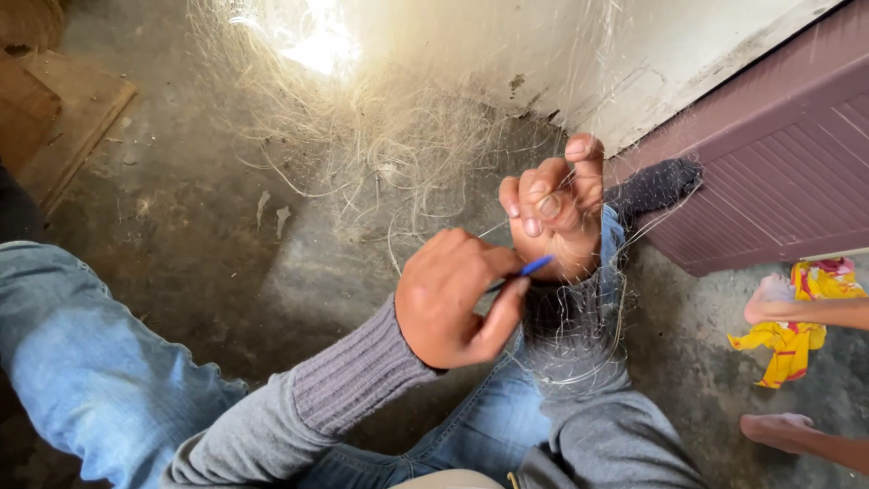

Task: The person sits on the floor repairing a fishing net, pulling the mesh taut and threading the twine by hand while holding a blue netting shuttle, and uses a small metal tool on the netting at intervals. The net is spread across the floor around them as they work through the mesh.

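A fine, pale fishing net spreads over the concrete floor and runs up to my hands. My right hand is raised with its fingers curled, pinching strands of the net. Just below it, my left hand comes out of a grey ribbed sleeve and pinches a thin blue netting needle, whose tip points at the right palm. The net drapes over my right wrist and sleeve. Beyond the hands, a foot in a dark sock lies under the mesh.
My legs in blue jeans frame the view. A maroon panelled door and a white wall stand at the right. Another person's bare feet rest by a yellow and red cloth. Wooden boards lie far left.
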